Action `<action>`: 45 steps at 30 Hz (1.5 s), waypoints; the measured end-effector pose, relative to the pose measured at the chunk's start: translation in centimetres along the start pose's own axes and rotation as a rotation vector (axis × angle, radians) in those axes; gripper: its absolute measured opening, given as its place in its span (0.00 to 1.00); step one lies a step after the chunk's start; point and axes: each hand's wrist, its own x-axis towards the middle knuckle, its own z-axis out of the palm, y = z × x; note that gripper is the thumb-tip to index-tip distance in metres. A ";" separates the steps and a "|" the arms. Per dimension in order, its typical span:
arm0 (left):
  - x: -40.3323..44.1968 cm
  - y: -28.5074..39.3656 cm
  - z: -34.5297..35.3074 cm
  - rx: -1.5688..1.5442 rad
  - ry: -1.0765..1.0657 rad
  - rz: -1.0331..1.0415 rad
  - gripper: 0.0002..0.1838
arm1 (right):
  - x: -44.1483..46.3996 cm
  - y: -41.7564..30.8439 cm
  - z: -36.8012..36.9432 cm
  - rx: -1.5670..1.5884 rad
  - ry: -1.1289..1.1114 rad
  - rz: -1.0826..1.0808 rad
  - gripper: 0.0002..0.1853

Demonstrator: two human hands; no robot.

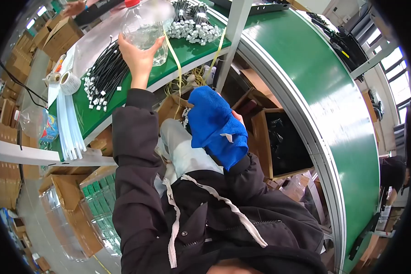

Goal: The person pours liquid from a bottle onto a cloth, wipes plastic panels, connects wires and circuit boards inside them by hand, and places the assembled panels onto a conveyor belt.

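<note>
My left hand (pixel 140 58) is wrapped round a clear plastic bottle (pixel 144 28) with a red cap, which stands on or just above the green tabletop (pixel 96 116). Liquid seems to be inside it, though how much I cannot tell. In front of my lap, my right hand (pixel 238 118) grips a blue cloth (pixel 217 123) with a small white tag; the cloth covers most of the fingers. Beside the bottle lies a bundle of black cables (pixel 108 68) with white connectors. More bundled cables (pixel 194 28) sit behind it to the right.
A tape roll (pixel 70 83) and pale translucent strips (pixel 71 132) lie at the left table end. Another bottle (pixel 29 119) lies near them. A metal post (pixel 235 36) rises between the table and the green conveyor (pixel 315 82). An open cardboard box (pixel 260 141) stands below, right.
</note>
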 end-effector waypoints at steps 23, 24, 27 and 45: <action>-21.8 8.8 -10.9 -0.140 -0.908 -0.017 0.20 | 2.0 3.3 -10.2 -0.067 0.272 -0.022 0.10; -22.5 8.3 -10.9 -0.119 -0.913 -0.052 0.22 | 2.5 3.0 -11.3 0.004 0.141 0.051 0.09; -23.0 8.6 -11.4 -0.169 -0.842 -0.168 0.27 | 3.3 3.3 -11.3 -0.136 0.292 0.057 0.10; -25.3 5.4 -11.6 -0.094 -0.658 -0.174 0.25 | -0.6 6.1 -6.6 -0.650 0.223 0.054 0.24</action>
